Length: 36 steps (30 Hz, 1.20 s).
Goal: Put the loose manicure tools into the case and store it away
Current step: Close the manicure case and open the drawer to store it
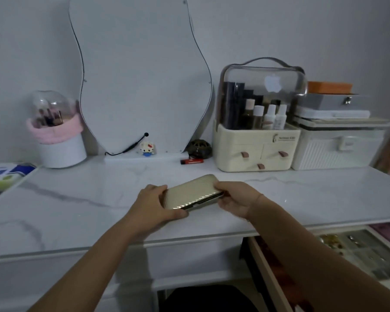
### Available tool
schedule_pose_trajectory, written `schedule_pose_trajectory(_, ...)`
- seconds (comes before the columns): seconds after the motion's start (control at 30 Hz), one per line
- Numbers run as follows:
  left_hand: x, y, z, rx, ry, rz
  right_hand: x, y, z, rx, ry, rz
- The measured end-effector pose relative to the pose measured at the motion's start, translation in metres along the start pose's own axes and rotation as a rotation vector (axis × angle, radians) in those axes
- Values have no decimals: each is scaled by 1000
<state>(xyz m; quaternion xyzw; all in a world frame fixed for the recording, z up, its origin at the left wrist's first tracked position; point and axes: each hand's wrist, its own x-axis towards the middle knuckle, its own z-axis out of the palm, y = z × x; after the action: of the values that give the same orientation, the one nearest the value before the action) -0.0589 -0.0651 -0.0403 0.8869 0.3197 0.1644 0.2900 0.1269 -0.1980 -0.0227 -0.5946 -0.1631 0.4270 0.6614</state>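
**Fingers (159, 188) of left hand (152, 206) and right hand (236, 199) clasp the case (191, 191) by its ends**

White marble-patterned table (77, 210) fills most of the view. A tall wavy-edged mirror (142, 75) stands at its back against the wall. Right of the mirror sits a cream organizer (257, 140) with a clear domed lid, bottles inside and three small drawers below. Just beside that, a white ribbed box (338, 149) carries a stack of flat boxes (331, 104), the top one orange. At the back left stands a white brush holder (59, 149) with a pink rim and a clear dome. Under the table's right front edge, an open drawer (265, 269) shows small items in compartments.

Near the front middle of the table is the pale gold case, its lid down, a dark seam along the near edge, its right end angled away. The left hand grips the left end, thumb at the near edge and fingers over the far corner. The right hand's fingers curl over the right end. Whether the case touches the tabletop I cannot tell.

At the mirror's foot sit a dark round ornament (199, 148), a red stick-shaped object (191, 161) and a tiny toy figure (147, 149).
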Motion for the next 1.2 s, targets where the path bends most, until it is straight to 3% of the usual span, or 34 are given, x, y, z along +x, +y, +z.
schedule_pose_trajectory(0.13, -12, 46, 34, -42, 81, 107, -19, -6, -42, -110, 34, -85)
schedule_pose_trajectory(0.27, -20, 99, 73, -152, 136, 244, -49, -8, -110, -179, 208, -215)
schedule_pose_trajectory(0.4, -30, 152, 122, -295, 40, 354, -90, -10, -187, -90, 325, -237)
schedule_pose_trajectory(0.6, -52, 220, 191, -611, -310, 186, -146, -2, -285, -13, 537, -254)
schedule_pose_trajectory(0.87, -59, 263, 231, -710, -537, 1, -157, 15, -333, 9, 550, -219)
schedule_pose_trajectory(1.03, -53, 267, 239, -691, -625, -85, -138, 19, -335, -223, 602, -114)
schedule_pose_trajectory(1.2, -46, 258, 248, -682, -666, -54, -130, 17, -343, -908, 681, -171)
